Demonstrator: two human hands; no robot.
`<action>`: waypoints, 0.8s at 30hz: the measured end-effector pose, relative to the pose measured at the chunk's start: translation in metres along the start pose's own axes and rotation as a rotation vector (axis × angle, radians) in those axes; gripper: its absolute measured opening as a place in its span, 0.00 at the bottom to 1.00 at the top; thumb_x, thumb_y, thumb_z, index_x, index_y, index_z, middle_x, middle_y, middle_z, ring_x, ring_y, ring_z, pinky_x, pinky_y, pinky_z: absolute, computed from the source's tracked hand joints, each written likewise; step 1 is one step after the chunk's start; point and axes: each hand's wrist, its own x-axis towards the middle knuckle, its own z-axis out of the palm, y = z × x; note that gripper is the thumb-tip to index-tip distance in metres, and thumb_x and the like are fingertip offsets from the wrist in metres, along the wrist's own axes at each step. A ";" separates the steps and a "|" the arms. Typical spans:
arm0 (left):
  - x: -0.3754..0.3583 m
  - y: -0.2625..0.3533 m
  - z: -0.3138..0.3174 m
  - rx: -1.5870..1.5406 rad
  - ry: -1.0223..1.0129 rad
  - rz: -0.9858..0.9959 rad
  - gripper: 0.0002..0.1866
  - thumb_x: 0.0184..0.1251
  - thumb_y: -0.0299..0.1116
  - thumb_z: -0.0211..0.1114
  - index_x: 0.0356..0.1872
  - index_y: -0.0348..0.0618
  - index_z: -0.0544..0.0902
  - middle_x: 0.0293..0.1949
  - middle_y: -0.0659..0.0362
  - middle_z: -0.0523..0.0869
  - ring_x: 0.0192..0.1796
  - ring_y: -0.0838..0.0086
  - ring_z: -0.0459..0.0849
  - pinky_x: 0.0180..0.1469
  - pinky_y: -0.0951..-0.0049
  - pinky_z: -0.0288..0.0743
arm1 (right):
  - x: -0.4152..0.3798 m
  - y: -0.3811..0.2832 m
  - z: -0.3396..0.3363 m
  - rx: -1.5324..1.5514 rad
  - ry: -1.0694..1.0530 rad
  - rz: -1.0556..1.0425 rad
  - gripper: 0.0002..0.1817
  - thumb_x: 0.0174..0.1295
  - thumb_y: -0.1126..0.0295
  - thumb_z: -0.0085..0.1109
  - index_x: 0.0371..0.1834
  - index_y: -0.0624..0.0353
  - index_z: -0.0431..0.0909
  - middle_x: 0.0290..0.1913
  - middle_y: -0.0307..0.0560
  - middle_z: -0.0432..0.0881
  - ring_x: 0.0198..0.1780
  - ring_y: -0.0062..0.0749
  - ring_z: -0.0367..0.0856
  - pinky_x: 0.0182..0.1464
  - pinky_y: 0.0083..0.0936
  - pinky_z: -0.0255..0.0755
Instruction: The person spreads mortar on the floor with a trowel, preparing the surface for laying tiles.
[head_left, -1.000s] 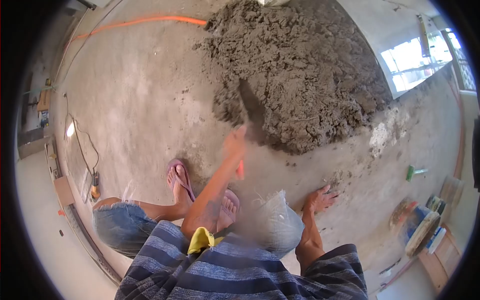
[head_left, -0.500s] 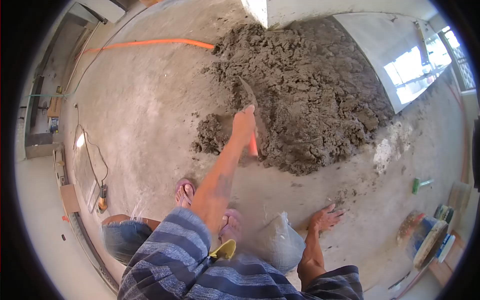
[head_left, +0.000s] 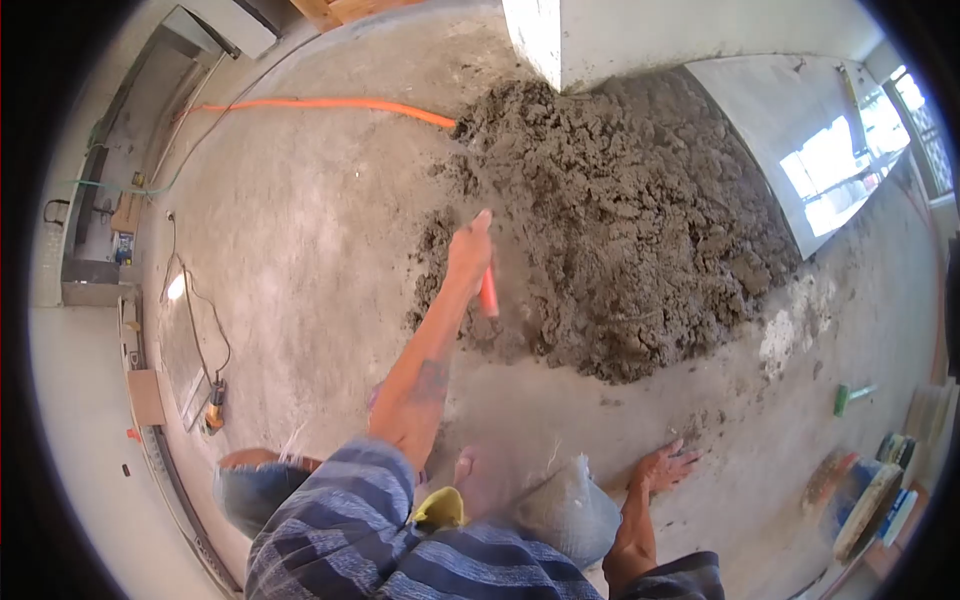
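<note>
My left hand (head_left: 468, 258) is closed around the orange handle (head_left: 489, 294) of a trowel, at the left edge of a large heap of wet mortar (head_left: 640, 220). The handle's end sticks out below my fist. The blade cannot be made out now, as my hand and motion blur cover that spot. A smaller clump of mortar (head_left: 430, 250) lies just left of this hand. Lower right, my right hand (head_left: 665, 467) rests palm down on the concrete floor (head_left: 280, 250) with its fingers spread, holding nothing.
An orange hose (head_left: 330, 103) runs to the heap's top left. A glossy white panel (head_left: 780, 130) borders the heap on the right. A green-handled brush (head_left: 843, 399) and a round bucket (head_left: 865, 510) are at right. A corded power tool (head_left: 214, 405) lies at left.
My left hand has moved slightly left with the trowel, toward the smaller clump, and the blade no longer shows. The view has shifted a little. My right hand stays on the floor.
</note>
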 end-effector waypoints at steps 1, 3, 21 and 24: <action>0.016 0.012 0.012 0.073 0.010 0.034 0.24 0.69 0.49 0.53 0.23 0.36 0.73 0.18 0.55 0.75 0.17 0.68 0.75 0.20 0.63 0.69 | -0.003 -0.004 -0.002 -0.011 0.003 0.010 0.38 0.68 0.37 0.32 0.76 0.44 0.49 0.75 0.52 0.52 0.73 0.50 0.53 0.65 0.62 0.52; 0.046 0.028 0.029 0.139 -0.007 0.022 0.26 0.68 0.50 0.53 0.22 0.35 0.75 0.20 0.52 0.78 0.18 0.67 0.78 0.20 0.62 0.69 | -0.005 -0.008 -0.007 0.004 -0.002 0.029 0.37 0.68 0.37 0.32 0.76 0.43 0.49 0.75 0.50 0.52 0.73 0.49 0.54 0.65 0.61 0.53; 0.102 0.066 -0.021 -0.058 -0.068 -0.060 0.23 0.69 0.50 0.53 0.19 0.44 0.67 0.14 0.59 0.69 0.13 0.69 0.70 0.16 0.64 0.67 | 0.003 0.004 0.013 -0.058 0.086 -0.034 0.36 0.69 0.39 0.31 0.75 0.48 0.53 0.72 0.54 0.58 0.70 0.51 0.59 0.64 0.50 0.56; 0.145 0.064 -0.005 -0.090 -0.177 -0.071 0.22 0.69 0.50 0.54 0.23 0.43 0.66 0.14 0.59 0.69 0.13 0.68 0.69 0.16 0.63 0.67 | 0.000 0.002 0.009 -0.057 0.094 -0.033 0.36 0.69 0.39 0.31 0.75 0.48 0.53 0.71 0.56 0.59 0.70 0.51 0.59 0.65 0.49 0.56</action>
